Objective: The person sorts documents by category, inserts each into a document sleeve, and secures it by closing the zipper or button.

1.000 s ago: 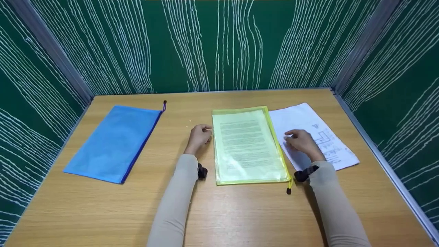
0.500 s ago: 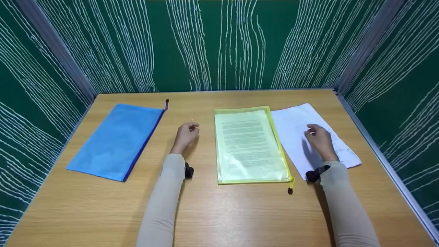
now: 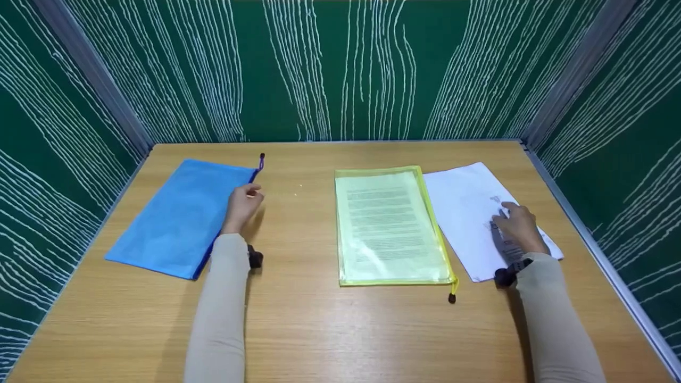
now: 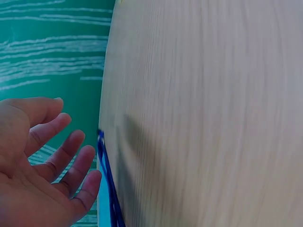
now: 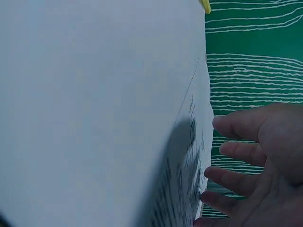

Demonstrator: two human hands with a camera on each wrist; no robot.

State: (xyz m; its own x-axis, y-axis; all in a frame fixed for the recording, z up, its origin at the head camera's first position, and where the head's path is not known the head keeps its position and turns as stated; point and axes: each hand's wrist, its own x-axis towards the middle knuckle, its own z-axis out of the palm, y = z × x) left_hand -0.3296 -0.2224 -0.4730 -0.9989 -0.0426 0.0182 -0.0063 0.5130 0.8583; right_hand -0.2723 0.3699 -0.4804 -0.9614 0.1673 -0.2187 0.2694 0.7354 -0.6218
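Above the right edge of a blue zip pouch (image 3: 175,218) hovers my left hand (image 3: 243,206), its fingers loosely bent and holding nothing. The pouch's dark zip edge shows in the left wrist view beside the relaxed fingers (image 4: 78,170). On the right, my right hand (image 3: 520,226) hangs over white printed paper (image 3: 463,202), fingers apart and nothing between them; its shadow falls on the sheet. Between the hands lies a yellow-edged clear zip pouch (image 3: 380,229) with a printed page inside. The paper's left side meets this pouch's right edge.
The wooden table (image 3: 298,319) carries everything. Green panels with white lines (image 3: 330,69) enclose it at the back and both sides. Zip pulls stick out: a purple one (image 3: 262,160) and a yellow one (image 3: 453,290). Tiny white specks lie near the table's middle.
My left hand has moved left from beside the yellow-edged pouch to the blue pouch's edge. My right hand has shifted right and slightly nearer over the paper.
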